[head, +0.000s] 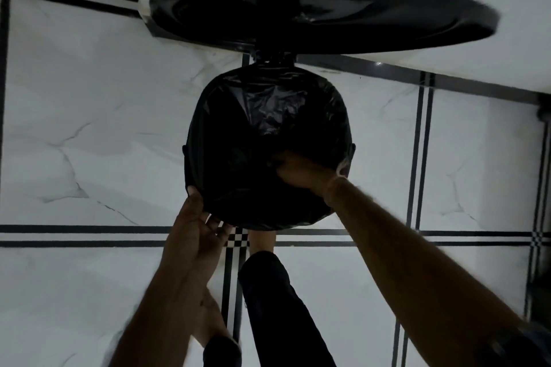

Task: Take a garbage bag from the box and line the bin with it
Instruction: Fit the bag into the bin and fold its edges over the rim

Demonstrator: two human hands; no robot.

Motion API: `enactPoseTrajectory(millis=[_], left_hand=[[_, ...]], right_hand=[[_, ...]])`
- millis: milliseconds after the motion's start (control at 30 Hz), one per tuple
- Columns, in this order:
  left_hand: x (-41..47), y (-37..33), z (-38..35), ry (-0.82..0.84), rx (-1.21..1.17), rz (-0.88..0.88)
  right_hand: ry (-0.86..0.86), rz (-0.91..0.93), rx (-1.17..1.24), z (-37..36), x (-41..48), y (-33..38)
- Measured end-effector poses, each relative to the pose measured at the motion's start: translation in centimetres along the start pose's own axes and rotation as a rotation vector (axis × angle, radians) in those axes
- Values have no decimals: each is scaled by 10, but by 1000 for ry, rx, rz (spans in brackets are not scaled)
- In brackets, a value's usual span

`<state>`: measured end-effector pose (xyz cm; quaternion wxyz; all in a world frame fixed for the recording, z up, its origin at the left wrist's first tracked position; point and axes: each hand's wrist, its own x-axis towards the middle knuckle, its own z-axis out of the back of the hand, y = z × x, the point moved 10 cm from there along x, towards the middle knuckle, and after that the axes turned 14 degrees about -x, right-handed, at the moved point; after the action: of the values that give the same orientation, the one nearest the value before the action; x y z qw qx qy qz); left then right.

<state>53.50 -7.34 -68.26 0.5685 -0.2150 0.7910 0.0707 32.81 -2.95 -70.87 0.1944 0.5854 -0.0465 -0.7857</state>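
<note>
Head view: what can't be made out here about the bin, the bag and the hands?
The box: out of frame in the head view.
The right hand: its fingers sink into dark folds of the garbage bag, so gripping or pushing cannot be told.
The bin: walls and bottom are covered by the bag, in shadow.
The lid: motion-blurred, surface detail lost.

In bin lay bag; lid was up behind bin. L hand sat at bin's near-left edge, R hand inside at right; foot just before bin.
</note>
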Motion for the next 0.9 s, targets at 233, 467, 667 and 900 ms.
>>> enactPoseTrajectory(millis=[233,467,667,900], left_hand=[[2,3,2,-32,20,0],[-4,9,4,-43,-20,-14],[-7,31,13,-84,-88,44],[-17,68,6,-173,-146,166]], right_hand=[[85,117,-626,-35,-26,-11],[-999,187,-136,48,-128,-17],[-228,-311,1356,-44,-105,-112],[-117,-355,1680,-70,-96,-91]])
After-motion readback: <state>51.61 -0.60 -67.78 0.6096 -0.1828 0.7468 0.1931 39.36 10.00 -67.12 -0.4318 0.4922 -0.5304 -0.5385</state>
